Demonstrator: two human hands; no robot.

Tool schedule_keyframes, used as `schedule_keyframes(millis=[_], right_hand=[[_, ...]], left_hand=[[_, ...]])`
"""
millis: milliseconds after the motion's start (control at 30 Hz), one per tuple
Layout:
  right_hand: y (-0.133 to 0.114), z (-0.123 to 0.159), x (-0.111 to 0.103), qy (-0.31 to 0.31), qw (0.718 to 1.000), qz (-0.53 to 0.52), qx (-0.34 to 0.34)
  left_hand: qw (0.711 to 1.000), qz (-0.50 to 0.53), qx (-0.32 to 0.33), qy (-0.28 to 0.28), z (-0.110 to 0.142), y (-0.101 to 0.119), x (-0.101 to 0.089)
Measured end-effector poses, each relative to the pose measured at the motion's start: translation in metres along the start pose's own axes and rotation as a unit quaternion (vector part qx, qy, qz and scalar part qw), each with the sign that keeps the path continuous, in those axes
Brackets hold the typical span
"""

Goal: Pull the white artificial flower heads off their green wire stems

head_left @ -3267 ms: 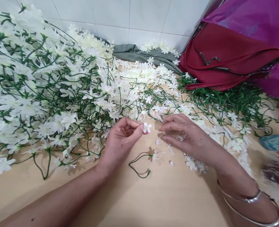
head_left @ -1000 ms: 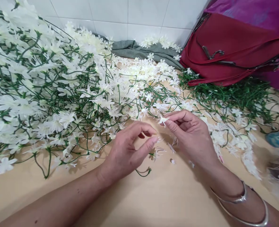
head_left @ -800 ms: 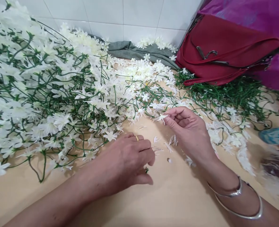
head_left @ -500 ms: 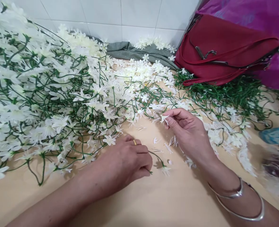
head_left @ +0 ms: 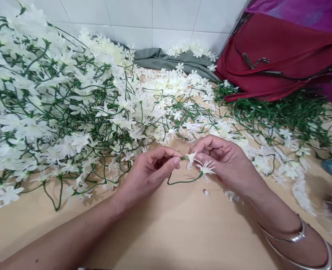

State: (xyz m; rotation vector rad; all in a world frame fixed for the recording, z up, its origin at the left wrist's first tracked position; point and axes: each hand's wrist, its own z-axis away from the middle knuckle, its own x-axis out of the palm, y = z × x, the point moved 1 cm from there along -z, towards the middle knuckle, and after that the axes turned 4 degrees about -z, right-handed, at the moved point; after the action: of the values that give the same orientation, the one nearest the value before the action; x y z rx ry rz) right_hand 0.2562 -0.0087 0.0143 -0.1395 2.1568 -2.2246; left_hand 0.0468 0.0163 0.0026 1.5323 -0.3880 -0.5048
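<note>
Between thumb and forefinger, my left hand (head_left: 157, 165) pinches one end of a thin green artificial stem (head_left: 183, 182). The stem loops below the fingers, and white stamens (head_left: 205, 169) fan out at its other end. My right hand (head_left: 220, 155) is closed on a small white flower (head_left: 191, 159), whose tip is right beside the stem end at my left fingertips; whether the two touch I cannot tell. A big heap of white flowers on green stems (head_left: 70, 112) lies to the left of my hands. A small white piece (head_left: 206, 192) rests on the table under my right hand.
Loose white petals (head_left: 168, 84) spread toward the tiled wall (head_left: 171, 15), by a grey cloth (head_left: 154, 58). At the back right, a red bag (head_left: 272, 56) sits on green stems (head_left: 289, 112). More white pieces (head_left: 267, 161) are strewn right of my hands on the table (head_left: 166, 232).
My left hand has lifted the stem off the table and turned so its fingertips face right. My right hand has come slightly nearer with the white flower. The view has shifted a little left.
</note>
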Motion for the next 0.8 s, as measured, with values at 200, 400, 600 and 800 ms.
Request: schedule_keyframes(millis=[200,400,600,800], right_hand=[[-0.003,-0.001,-0.001,-0.023,0.999,0.008,0.023],[-0.003,0.000,-0.001,-0.047,0.998,0.023,0.045],[0.003,-0.002,0.000,-0.050,0.997,0.019,0.060],[-0.001,-0.003,0.008,-0.021,0.997,-0.005,0.070]], left_hand=[[1.000,0.008,0.011,0.005,0.001,0.001,0.002],[0.999,-0.022,0.023,0.005,0.002,-0.001,0.002],[0.996,-0.067,0.056,0.020,0.002,-0.004,0.001],[0.996,-0.080,0.025,0.026,0.003,-0.010,0.005]])
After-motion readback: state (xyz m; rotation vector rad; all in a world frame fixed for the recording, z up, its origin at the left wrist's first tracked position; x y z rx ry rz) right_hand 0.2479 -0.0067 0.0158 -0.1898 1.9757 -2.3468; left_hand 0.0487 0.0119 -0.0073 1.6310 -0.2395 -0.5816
